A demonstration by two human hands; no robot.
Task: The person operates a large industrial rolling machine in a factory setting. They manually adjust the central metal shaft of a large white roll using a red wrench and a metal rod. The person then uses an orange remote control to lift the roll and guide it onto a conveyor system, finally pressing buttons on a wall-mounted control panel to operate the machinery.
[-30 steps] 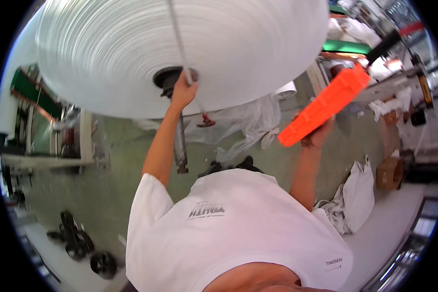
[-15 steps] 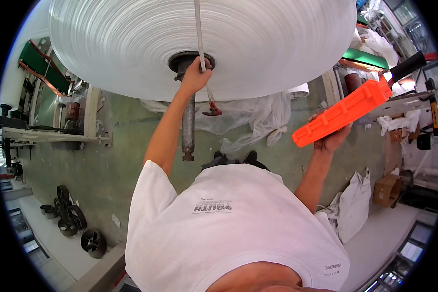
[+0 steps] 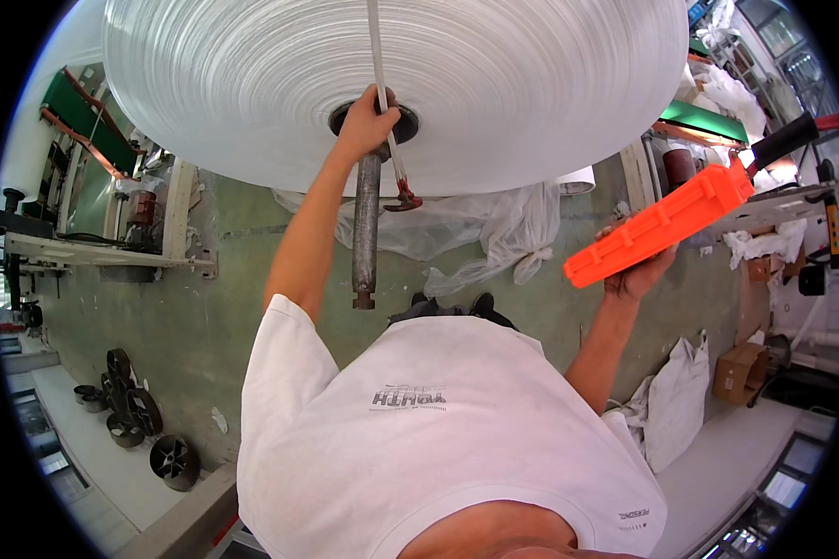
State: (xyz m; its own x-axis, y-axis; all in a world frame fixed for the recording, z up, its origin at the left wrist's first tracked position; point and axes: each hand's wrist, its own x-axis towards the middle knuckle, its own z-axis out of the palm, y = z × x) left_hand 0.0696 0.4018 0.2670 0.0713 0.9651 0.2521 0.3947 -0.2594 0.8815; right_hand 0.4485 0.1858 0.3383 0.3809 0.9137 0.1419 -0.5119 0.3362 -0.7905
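My left hand [image 3: 367, 123] is closed around a thin pale rod or strap [image 3: 377, 47] in front of the dark core [image 3: 406, 126] of a huge white film roll [image 3: 252, 102]. The strand bends slightly at my fingers and ends below in a red and dark hook-like piece [image 3: 405, 197]. Just below that hand a grey steel shaft [image 3: 365, 233] sticks out toward me; its inner end is partly covered by my wrist. Out to the right, my right hand [image 3: 645, 272] grips a flat, ribbed orange plastic case [image 3: 662, 228] with a black handle [image 3: 785, 142]. The case hides part of its fingers.
Crumpled clear film [image 3: 494, 238] lies on the green floor under the roll. Machine frames [image 3: 175, 210] flank both sides. Black wheels and pulleys [image 3: 175, 463] lie at lower left; a white sack [image 3: 676, 401] and a cardboard box [image 3: 740, 374] are at lower right.
My left hand has shifted a little upward along the strand, showing more of the shaft's inner end. My right hand and the orange case have barely moved.
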